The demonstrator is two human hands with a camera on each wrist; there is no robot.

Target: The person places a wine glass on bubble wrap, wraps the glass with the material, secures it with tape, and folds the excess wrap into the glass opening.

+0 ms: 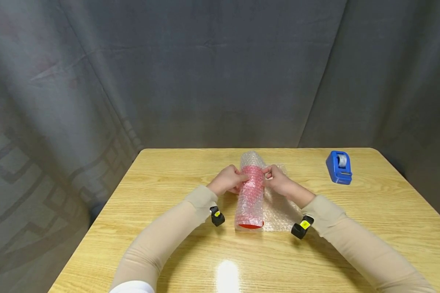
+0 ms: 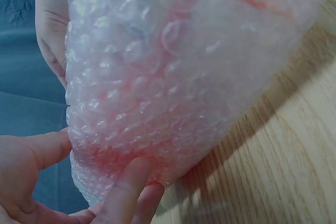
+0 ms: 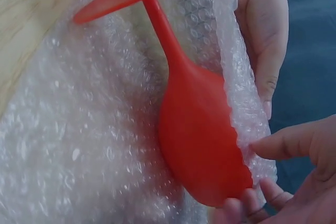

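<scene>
A red wine glass (image 3: 197, 129) lies on its side, partly rolled in clear bubble wrap (image 1: 250, 199), its foot toward the near side. In the right wrist view, the bowl, stem and foot show through the roll's open side. My left hand (image 1: 229, 179) grips the roll from the left, thumb on top; in the left wrist view its fingers (image 2: 128, 190) press against the bubbles. On the other side, my right hand (image 1: 278, 182) pinches the edge of the wrap between thumb and fingers, its fingertips (image 3: 251, 203) right at the glass's bowl.
A loose flap of bubble wrap (image 1: 278, 211) spreads flat to the right of the roll. Toward the back right of the wooden table (image 1: 168, 171) stands a blue tape dispenser (image 1: 339, 167). A grey curtain (image 1: 220, 81) hangs behind the table.
</scene>
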